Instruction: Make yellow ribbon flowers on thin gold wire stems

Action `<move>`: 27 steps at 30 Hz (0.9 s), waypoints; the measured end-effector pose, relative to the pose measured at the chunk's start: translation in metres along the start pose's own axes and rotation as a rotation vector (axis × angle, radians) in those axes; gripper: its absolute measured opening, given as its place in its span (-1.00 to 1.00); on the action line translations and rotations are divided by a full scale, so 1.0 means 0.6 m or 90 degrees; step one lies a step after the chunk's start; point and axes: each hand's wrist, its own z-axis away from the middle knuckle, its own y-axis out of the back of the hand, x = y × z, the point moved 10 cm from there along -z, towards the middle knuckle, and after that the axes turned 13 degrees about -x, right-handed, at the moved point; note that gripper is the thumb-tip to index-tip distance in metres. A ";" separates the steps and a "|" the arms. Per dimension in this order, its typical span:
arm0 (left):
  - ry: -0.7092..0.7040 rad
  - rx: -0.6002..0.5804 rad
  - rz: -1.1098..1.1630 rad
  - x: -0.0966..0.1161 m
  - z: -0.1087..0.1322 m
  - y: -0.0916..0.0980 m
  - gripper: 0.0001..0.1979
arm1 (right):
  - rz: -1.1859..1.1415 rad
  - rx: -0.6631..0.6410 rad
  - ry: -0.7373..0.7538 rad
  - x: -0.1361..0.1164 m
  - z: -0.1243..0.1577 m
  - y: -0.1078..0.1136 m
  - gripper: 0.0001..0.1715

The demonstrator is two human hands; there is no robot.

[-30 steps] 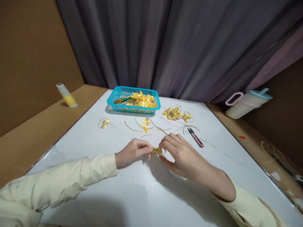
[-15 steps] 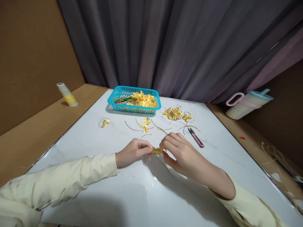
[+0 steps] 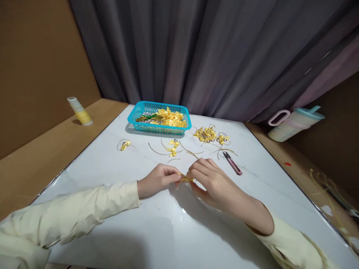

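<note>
A small yellow bow (image 3: 186, 179) is pinched between the two hands just above the white table (image 3: 117, 231), right where the fingertips meet. Its long axis runs roughly left to right, from one hand across to the other, so neither hand is nearer — both are on it. The left hand (image 3: 157, 180) is curled nearly closed, thumb and forefinger gripped on the bow's left end. The right hand (image 3: 209, 179) is arched over the right end, its fingers bent and gathered on the bow; whether a gold wire is also held there cannot be told.

Far to the left of the left hand, a white and yellow bottle (image 3: 79, 111) is seen lying tilted on the brown surface. Beyond the left hand and a little to its left, a lone bow with a wire loop (image 3: 123, 145) is laid. Straight beyond the hands, two more bows on curved gold wires (image 3: 172, 147) are spread, and farther back a blue basket (image 3: 159, 118) of yellow bows is set. Beyond the right hand a heap of finished bows (image 3: 209, 134) is piled, with pink thread snips (image 3: 232, 163) just beside that hand's knuckles — close, but apart. Far right, a pastel jug (image 3: 294, 121) is leaned. Nothing is placed between the hands and the bow.
</note>
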 end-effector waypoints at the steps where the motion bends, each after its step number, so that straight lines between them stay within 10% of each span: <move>1: 0.000 0.001 0.000 -0.001 0.000 0.000 -0.74 | -0.002 0.001 -0.001 0.000 0.001 0.002 -0.84; 27: 0.009 0.015 -0.005 -0.003 0.001 0.004 -0.75 | 0.003 -0.008 -0.007 0.001 -0.001 0.009 -0.88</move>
